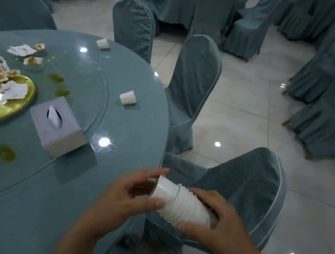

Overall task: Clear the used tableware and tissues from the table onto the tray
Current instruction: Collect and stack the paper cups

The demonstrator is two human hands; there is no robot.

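On the far left of the round teal desk [26, 204], a gold tray [6, 111] carries crumpled tissues [13, 89]. Right of it sits a grey tissue box [58, 128]. Further right, a white paper cup [128, 97] lies on its side; a second cup [103, 43] lies near the far edge. At the desk's near edge, the left hand [119, 201] pinches the mouth end of a stack of white cups [180, 204], held in the air. The stack lies almost level, long axis left to right, open mouth pointing left, base dipping slightly rightward. The right hand [220, 224] curls its fingers round the base end, above a covered chair [249, 189].
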